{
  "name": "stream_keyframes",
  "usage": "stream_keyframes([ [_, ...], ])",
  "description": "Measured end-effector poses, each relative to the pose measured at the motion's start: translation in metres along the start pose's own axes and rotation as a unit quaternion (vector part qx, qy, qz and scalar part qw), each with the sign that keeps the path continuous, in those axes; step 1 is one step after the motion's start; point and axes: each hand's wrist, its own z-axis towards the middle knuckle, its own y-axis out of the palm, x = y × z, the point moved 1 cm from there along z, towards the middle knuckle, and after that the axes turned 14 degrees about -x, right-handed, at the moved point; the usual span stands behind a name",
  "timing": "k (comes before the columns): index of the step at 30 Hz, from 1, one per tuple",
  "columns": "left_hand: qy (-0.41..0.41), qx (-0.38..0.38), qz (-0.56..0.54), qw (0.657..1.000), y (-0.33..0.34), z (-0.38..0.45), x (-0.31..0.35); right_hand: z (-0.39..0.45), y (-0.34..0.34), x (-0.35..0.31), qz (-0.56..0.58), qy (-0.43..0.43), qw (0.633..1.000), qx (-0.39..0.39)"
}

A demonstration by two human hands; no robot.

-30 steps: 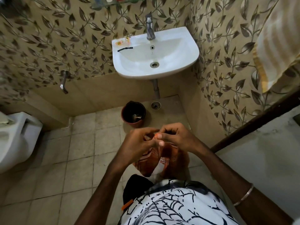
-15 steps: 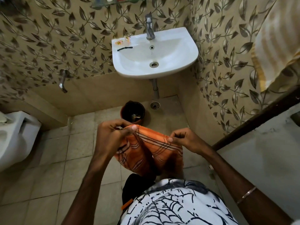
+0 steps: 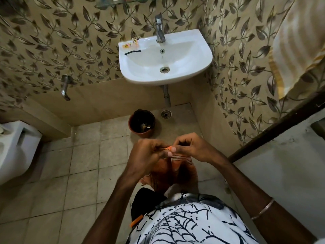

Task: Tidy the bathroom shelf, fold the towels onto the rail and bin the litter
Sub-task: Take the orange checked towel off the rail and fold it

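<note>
Both hands are close together in front of the body. The left hand and the right hand each pinch the top edge of the orange towel, which hangs folded below them, above the floor. If one pinch slips, the fold can open and the towel may drop on the floor, near the bin.

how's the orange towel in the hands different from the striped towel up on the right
The orange towel is deep orange with thin stripes; the striped towel is pale cream with yellow bands. The orange towel hangs bunched below the left hand and right hand, which pinch its top edge together; the striped towel hangs untouched beside the leaf-patterned wall. The orange towel is mostly hidden by the hands; the striped towel shows broadly. Both are striped and hang down.
</note>
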Motion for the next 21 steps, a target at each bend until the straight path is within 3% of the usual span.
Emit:
stream_keyframes([
  [8,-0.006,0.117,-0.034,0.993,-0.017,-0.005,-0.008,-0.02,-0.014,0.035,0.029,0.055,0.998,0.007],
  [13,-0.133,0.17,0.009,0.976,-0.024,-0.001,-0.025,-0.017,-0.018,0.036,0.03,0.049,0.998,0.036],
  [15,-0.16,0.14,0.038,0.976,-0.017,0.004,-0.026,-0.011,-0.017,0.032,0.014,0.048,0.998,0.032],
  [19,-0.077,-0.029,-0.023,0.996,0.008,0.014,-0.011,0.002,-0.013,0.019,-0.015,0.037,0.999,0.018],
  [21,-0.039,-0.045,-0.053,0.997,0.016,0.017,-0.005,0.005,-0.013,0.013,-0.022,0.025,0.999,0.002],
])
